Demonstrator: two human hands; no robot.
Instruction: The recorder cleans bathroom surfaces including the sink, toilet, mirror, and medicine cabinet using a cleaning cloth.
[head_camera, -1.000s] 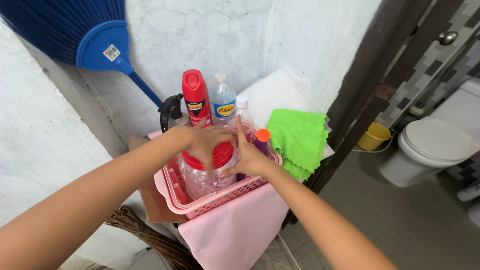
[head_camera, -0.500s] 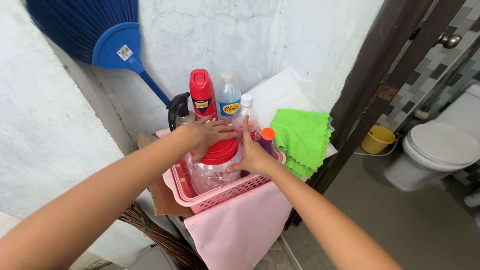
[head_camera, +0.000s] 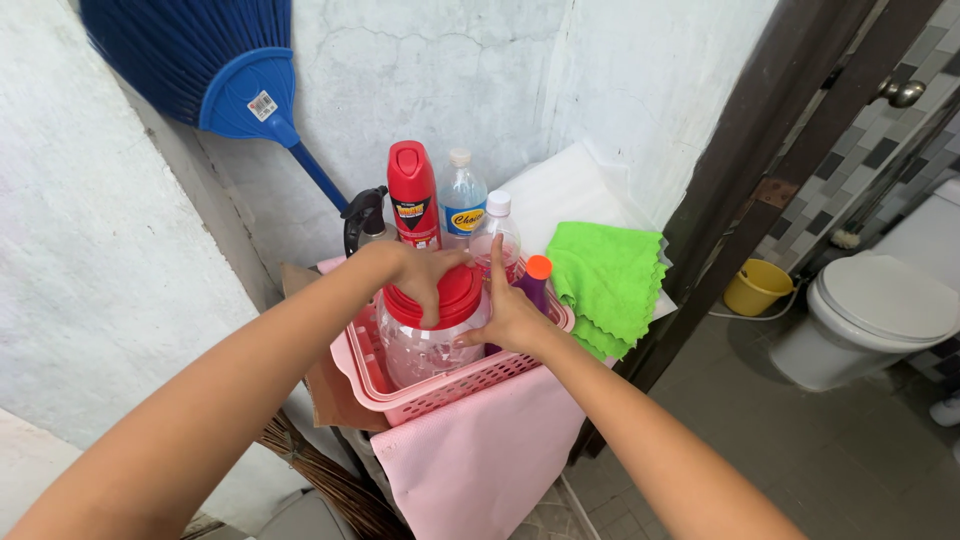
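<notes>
**Both hands on a red-lidded jar in a pink basket**

My left hand lay over the red lid of the clear plastic jar, fingers curled down across the top, its grip clenched on the lid; my right hand pressed flat against the jar's right flank, index finger pointing straight up, its grip released and merely bracing, not closed round anything; the jar stood upright in the front left part of the pink basket, touching the basket's front wall.

Behind the jar, inside the basket, stood a red spray can, a clear bottle with a blue label, a smaller bottle with a white cap and a black trigger sprayer; just beside my right hand rose a purple bottle with an orange cap; a green cloth lay folded to the right of the basket on a white sheet; a pink cloth hung down below the basket's front.

A blue broom leaned against the white wall at upper left; beyond the dark door frame at right stood a toilet and a small yellow bucket on the tiled floor.
</notes>
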